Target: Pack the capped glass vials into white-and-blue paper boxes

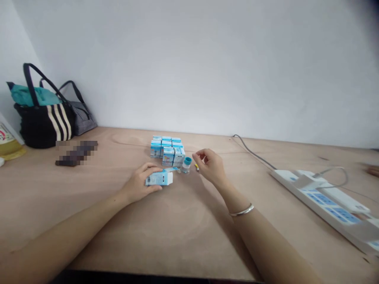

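Note:
My left hand [141, 182] is wrapped round a small blue-and-white carton [156, 179] that lies on its side, its flap end toward the right. Just past the open flap, a small clear bottle with a teal cap [186, 165] stands upright on the table. To the right of the bottle, my right hand [209, 165] hovers with thumb and forefinger drawn together; whatever is between them, if anything, is too small to see. Under those fingertips lies a tiny yellow-and-black item [197, 167]. Behind the bottle stand several matching cartons [168, 154] in a tight group.
A white power strip [322, 201] with plugged-in chargers and a grey cable [254, 152] runs along the right. At the left are a black striped bag [44, 122], a grey striped bag [84, 118], a bottle of yellow liquid [10, 144] and a blurred-out dark object [77, 154].

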`<state>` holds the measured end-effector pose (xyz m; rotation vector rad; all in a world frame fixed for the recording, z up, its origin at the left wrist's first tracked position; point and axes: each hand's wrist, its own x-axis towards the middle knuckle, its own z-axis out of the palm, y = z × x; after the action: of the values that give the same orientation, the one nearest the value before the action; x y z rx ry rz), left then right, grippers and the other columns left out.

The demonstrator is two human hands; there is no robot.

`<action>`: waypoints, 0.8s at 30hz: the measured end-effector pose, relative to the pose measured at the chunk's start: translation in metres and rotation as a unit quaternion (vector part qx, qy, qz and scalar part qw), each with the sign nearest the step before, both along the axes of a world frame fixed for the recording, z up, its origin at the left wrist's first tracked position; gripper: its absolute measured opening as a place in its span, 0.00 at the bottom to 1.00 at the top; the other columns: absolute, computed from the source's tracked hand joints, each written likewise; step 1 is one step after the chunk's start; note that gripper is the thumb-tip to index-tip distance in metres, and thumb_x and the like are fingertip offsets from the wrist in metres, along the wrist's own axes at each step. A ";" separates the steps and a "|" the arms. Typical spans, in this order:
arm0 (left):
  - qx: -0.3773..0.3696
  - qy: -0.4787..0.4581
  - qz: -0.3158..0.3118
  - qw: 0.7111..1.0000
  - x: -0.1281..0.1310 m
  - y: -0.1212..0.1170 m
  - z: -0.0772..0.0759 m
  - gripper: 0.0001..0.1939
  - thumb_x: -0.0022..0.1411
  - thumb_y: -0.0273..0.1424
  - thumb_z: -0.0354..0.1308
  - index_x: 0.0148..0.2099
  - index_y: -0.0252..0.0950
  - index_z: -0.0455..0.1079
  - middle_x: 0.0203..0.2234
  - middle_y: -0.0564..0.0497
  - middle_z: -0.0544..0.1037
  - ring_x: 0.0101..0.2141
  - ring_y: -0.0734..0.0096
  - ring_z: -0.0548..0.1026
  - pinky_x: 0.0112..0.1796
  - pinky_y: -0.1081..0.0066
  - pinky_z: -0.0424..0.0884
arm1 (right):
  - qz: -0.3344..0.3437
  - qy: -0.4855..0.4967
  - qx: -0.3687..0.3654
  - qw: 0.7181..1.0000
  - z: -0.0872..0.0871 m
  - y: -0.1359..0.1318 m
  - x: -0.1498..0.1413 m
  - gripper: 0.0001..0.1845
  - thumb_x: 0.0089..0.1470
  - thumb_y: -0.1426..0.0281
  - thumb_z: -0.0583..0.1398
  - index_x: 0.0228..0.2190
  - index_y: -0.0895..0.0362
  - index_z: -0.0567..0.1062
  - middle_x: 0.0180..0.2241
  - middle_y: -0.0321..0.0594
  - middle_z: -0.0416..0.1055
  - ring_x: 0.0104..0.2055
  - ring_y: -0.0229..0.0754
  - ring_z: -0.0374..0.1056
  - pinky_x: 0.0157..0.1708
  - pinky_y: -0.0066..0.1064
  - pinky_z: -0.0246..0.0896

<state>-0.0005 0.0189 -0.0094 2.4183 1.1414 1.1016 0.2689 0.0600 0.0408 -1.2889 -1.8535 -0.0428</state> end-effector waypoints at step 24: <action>-0.232 -0.131 -0.090 0.960 -0.010 0.008 -0.007 0.16 0.63 0.30 0.46 0.51 0.36 0.66 0.43 0.48 0.76 0.44 0.66 0.73 0.46 0.64 0.70 | 0.250 -0.199 -0.026 0.947 -0.024 -0.039 -0.047 0.13 0.55 0.60 0.58 0.30 0.56 0.62 0.39 0.46 0.68 0.39 0.45 0.63 0.38 0.35 0.55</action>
<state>-0.0100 0.0270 -0.0165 1.9091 0.9429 0.9354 0.2224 0.0212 0.0164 -0.8464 -2.4995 0.0198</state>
